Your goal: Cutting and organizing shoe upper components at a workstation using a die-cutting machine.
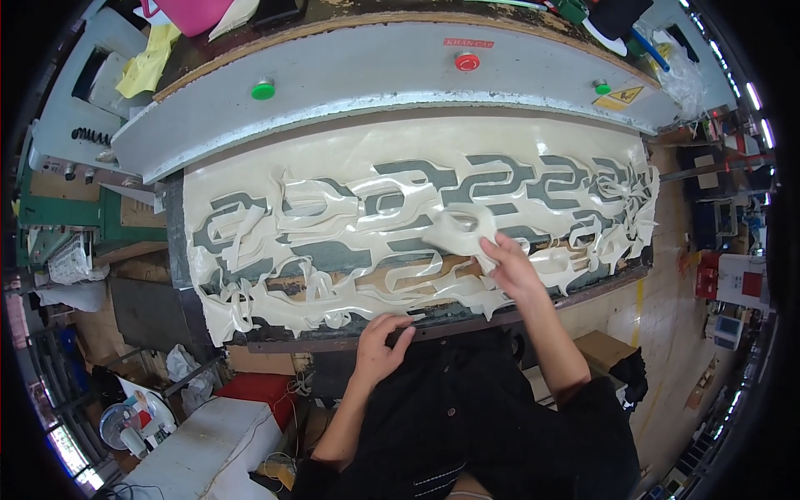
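A layered cream sheet (467, 137) with many U-shaped cut-outs lies over the dark machine bed. My right hand (507, 265) grips a curved cream cut piece (479, 235), apparently several layers thick, with thumb and fingers closed on its near end. The piece is lifted over the middle of the sheet. At the bed's front edge rests my left hand (383, 346), its fingers loosely bent and the thumb apart. Nothing shows in its grasp; a small pale tip of material lies by its fingertips. Loose cream strips (242, 237) curl on the left part of the sheet.
Behind the sheet runs a grey machine beam (350, 75) with a red button (467, 62) and two green buttons, one a green button (263, 89) at left. Tangled scraps (621, 196) heap at the right end. A white cabinet (200, 442) stands at the lower left.
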Demonstrator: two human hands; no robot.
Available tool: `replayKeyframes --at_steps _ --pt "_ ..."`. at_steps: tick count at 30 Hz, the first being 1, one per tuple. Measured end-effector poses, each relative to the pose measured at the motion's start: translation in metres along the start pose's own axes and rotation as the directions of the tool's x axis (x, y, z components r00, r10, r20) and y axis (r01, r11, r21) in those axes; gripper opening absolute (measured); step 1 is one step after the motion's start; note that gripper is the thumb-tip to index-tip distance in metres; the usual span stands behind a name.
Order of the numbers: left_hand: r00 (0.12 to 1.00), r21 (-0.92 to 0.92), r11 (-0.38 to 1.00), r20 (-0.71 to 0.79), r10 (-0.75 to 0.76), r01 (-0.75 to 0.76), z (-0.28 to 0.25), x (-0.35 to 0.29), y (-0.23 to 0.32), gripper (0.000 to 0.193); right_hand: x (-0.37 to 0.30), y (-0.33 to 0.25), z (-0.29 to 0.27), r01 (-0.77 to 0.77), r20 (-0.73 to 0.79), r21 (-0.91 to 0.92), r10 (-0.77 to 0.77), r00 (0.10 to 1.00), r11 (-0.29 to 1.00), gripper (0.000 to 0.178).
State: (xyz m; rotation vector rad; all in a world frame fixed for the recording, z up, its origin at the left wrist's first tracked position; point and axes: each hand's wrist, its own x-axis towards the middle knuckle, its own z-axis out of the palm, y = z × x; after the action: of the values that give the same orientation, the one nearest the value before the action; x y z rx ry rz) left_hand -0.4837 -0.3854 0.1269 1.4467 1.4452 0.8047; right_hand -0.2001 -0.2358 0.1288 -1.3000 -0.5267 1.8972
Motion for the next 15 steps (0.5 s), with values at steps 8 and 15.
replayKeyframes --at_steps 8,15 --pt "0.997 -0.199 0.98 0.061 0.04 -0.027 0.034 0.038 0.032 0.041 -0.073 0.102 0.051 -0.073 0.045 0.413 0.06 0.997 0.908 0.036" --pt "0.998 -0.769 0.638 0.057 -0.01 0.05 0.047 0.052 0.049 0.035 -0.062 0.091 0.047 0.291 -0.064 -0.116 -0.299 0.952 0.95 0.031"
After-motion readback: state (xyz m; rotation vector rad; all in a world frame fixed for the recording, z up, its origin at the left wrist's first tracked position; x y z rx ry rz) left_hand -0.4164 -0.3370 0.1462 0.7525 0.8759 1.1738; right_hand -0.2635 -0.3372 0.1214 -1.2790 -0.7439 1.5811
